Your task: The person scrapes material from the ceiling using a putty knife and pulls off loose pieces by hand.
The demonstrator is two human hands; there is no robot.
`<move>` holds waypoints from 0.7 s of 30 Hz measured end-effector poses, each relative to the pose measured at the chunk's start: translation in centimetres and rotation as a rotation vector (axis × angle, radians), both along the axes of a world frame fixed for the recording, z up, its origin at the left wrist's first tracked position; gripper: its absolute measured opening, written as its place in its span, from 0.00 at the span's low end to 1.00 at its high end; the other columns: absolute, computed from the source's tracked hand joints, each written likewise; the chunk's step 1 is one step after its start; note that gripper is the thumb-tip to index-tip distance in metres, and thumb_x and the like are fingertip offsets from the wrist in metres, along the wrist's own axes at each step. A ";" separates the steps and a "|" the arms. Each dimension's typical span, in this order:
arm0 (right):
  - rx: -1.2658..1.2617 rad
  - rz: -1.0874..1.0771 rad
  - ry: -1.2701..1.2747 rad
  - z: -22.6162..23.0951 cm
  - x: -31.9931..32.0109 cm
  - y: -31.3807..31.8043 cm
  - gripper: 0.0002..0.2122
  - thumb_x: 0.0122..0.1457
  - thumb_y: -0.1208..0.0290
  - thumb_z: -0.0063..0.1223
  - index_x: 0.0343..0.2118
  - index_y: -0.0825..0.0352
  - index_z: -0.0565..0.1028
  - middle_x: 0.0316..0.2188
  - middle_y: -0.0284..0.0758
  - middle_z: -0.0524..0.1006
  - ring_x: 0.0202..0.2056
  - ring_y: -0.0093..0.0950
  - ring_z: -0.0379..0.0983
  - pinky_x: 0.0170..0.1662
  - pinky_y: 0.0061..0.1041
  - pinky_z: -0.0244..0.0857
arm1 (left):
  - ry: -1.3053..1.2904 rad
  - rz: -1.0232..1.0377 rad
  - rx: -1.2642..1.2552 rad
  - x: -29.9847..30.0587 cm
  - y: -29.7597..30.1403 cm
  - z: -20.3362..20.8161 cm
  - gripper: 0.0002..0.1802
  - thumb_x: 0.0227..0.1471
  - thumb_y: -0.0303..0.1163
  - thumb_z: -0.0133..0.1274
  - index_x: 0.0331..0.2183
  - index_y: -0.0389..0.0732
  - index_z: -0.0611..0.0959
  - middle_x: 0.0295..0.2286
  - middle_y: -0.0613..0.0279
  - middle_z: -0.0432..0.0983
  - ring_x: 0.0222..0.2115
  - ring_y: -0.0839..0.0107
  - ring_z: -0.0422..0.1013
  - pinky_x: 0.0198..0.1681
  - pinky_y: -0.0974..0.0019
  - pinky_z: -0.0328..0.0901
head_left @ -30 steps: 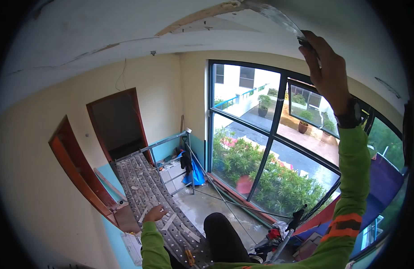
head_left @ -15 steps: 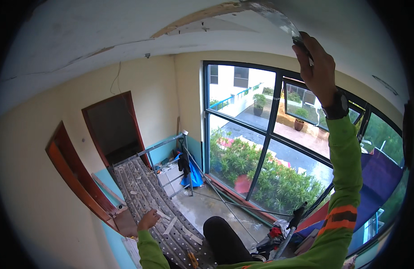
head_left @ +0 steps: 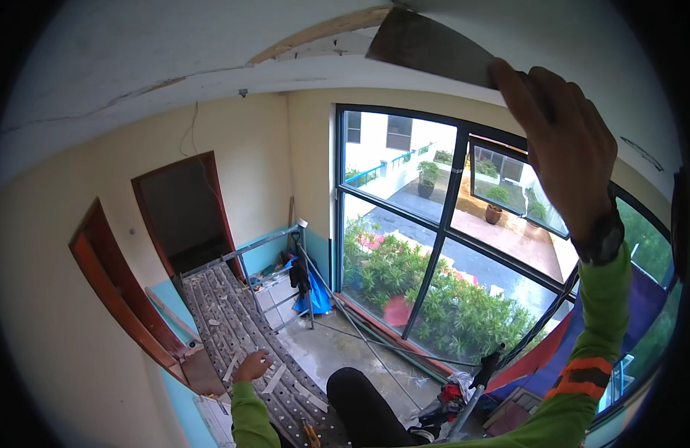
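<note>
My right hand (head_left: 565,131), raised near the ceiling, is closed around the handle of a putty knife (head_left: 434,46). Its wide, smudged metal blade points left, flat side toward me, by the torn brown edge (head_left: 322,33) of an opening in the white ceiling (head_left: 165,52). Whether the blade touches the ceiling I cannot tell. Low on the left, my left hand (head_left: 253,366) is over the perforated metal scaffold platform (head_left: 248,317), fingers loosely stretched out and nothing visible in them. Pale scraps (head_left: 274,378) lie beside it, and a tool with an orange-yellow handle (head_left: 312,435) lies nearer me.
A scaffold rail (head_left: 266,240) crosses the platform's far end, above the lower floor (head_left: 345,336). Large dark-framed windows (head_left: 443,231) fill the right side, one pane tilted out. A wire (head_left: 192,131) hangs near the doorway (head_left: 186,213). Cloths (head_left: 453,392) are heaped beside a metal pole.
My right hand has come down slightly and to the right. The putty knife has turned, so its broad blade face now shows. My left hand stays low over the platform.
</note>
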State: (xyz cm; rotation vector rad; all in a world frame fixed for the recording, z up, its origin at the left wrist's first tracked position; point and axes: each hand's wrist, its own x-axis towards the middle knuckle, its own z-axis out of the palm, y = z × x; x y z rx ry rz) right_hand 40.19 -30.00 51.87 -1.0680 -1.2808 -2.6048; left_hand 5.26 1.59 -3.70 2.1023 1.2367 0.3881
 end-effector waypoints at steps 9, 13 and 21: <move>-0.359 0.522 0.359 0.3 2.6 0.0 0.17 0.58 0.71 0.54 0.51 0.54 0.72 0.27 0.33 0.75 0.23 0.28 0.73 0.26 0.26 0.68 | 0.044 0.059 -0.082 0.3 -1.4 1.9 0.28 0.51 0.48 0.54 0.49 0.40 0.76 0.44 0.46 0.75 0.46 0.51 0.71 0.49 0.56 0.65; -0.356 0.443 0.340 0.9 2.0 0.1 0.15 0.59 0.71 0.53 0.50 0.56 0.73 0.28 0.34 0.76 0.23 0.29 0.74 0.25 0.28 0.67 | 0.099 0.084 -0.137 -0.5 -1.0 1.6 0.30 0.52 0.45 0.53 0.54 0.40 0.72 0.45 0.48 0.75 0.47 0.54 0.71 0.50 0.56 0.64; -0.309 0.274 0.318 1.5 0.6 -0.8 0.16 0.58 0.73 0.55 0.51 0.58 0.73 0.31 0.36 0.78 0.24 0.27 0.74 0.25 0.24 0.67 | 0.055 0.045 -0.050 0.1 -1.0 2.2 0.28 0.51 0.44 0.54 0.51 0.39 0.75 0.46 0.46 0.74 0.47 0.52 0.71 0.51 0.56 0.65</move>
